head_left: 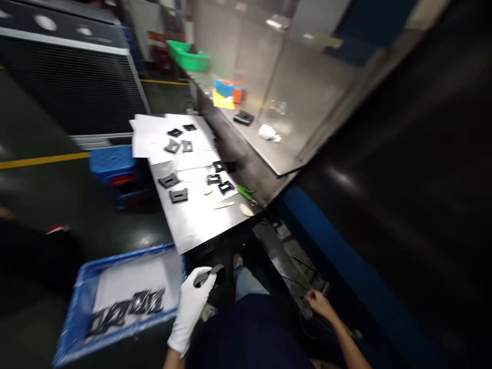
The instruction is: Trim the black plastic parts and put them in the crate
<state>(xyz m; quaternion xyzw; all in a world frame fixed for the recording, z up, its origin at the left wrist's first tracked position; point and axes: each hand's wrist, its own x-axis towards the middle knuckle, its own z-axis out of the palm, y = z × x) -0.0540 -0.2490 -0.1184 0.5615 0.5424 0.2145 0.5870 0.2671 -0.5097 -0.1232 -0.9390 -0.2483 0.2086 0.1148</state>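
My left hand [194, 300], in a white glove, holds a small black part [207, 275] between thumb and fingers, beside the right edge of a blue bin [130, 251]. Bare and low at the right, my right hand [319, 303] has its fingers pressed together near a metal ledge and thin cables; whatever they hold is too small to make out. Several black parts [179, 196] lie on white paper and bare metal on the table [192, 233]. More black pieces [117, 312] rest in the bin over a pale liner.
On a raised metal shelf [265, 152] are a green basket [192, 60], a blue tape roll [224, 87], and a white object [269, 132]. Green-handled cutters [245, 192] lie at the table's right edge. A blue stool [113, 161] stands left. A large dark machine surface fills the right side.
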